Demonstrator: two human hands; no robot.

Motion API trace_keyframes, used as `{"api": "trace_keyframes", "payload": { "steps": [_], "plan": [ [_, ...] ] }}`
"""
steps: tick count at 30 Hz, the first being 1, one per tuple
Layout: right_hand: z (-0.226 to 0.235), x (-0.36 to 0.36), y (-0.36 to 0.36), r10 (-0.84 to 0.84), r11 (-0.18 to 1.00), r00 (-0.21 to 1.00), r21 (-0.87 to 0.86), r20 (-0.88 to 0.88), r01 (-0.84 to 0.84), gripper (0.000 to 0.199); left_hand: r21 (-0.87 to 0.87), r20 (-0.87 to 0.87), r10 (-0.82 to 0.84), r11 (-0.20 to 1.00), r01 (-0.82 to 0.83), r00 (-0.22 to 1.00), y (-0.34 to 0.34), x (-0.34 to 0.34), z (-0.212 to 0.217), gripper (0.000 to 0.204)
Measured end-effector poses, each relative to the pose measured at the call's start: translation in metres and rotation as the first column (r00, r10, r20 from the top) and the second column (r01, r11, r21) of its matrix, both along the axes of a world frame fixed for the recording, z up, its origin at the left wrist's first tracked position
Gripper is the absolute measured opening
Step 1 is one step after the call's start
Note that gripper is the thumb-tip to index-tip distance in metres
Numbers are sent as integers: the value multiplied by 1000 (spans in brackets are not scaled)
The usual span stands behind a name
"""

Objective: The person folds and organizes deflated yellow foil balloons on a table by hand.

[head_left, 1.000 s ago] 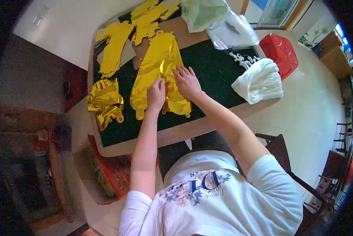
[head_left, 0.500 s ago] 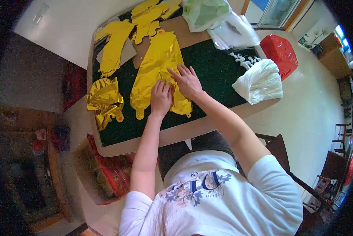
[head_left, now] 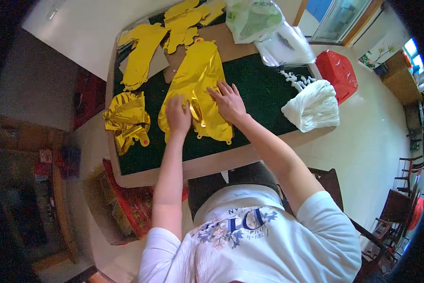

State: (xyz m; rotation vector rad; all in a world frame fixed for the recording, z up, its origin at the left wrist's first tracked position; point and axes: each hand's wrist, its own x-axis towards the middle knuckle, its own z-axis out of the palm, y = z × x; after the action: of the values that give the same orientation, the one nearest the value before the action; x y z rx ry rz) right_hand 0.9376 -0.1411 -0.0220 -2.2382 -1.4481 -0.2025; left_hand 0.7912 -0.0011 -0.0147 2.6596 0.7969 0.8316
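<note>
At frame centre, a gold foil balloon (head_left: 195,89) is being pressed flat on the bench (head_left: 264,89), seemingly for smoothing. The left hand (head_left: 178,114) is being laid with fingers together, the right hand (head_left: 228,100) with fingers spread.

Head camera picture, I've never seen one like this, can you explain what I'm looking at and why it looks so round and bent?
This is one view from a wide fisheye camera worn on a person's head, looking down at their own arms; the lens bends straight edges near the rim. No machine is involved, only two bare hands. The left hand and the right hand both press flat on a long gold foil balloon, deflated, lying on a dark green mat over a wooden table. To the left lies a crumpled gold foil piece; more flat gold foil shapes sit at the far end. On the right is a white bundle, and beyond it clear plastic bags. A red stool stands on the floor.
</note>
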Motion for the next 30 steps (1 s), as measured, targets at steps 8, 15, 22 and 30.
{"api": "trace_keyframes", "payload": {
  "steps": [8, 15, 22, 30],
  "plan": [
    [1, 1, -3, -4, 1000, 1000, -21, 14, 4, 44, -202, -362, 390, 854, -480, 847, 55, -31, 14, 39],
    [-8, 4, -2, -4, 1000, 1000, 2, 18, 4, 45, -363, -303, 233, 868, -338, 924, 47, -16, 44, 27],
    [-4, 2, 1, -3, 1000, 1000, 16, 12, 3, 44, -353, -304, 64, 919, -175, 951, 23, 13, 81, 23],
    [-4, 4, -1, 7, 1000, 1000, -29, 23, -7, 47, -388, -144, -140, 919, 74, 980, -12, 52, 57, 24]
  ]
}}
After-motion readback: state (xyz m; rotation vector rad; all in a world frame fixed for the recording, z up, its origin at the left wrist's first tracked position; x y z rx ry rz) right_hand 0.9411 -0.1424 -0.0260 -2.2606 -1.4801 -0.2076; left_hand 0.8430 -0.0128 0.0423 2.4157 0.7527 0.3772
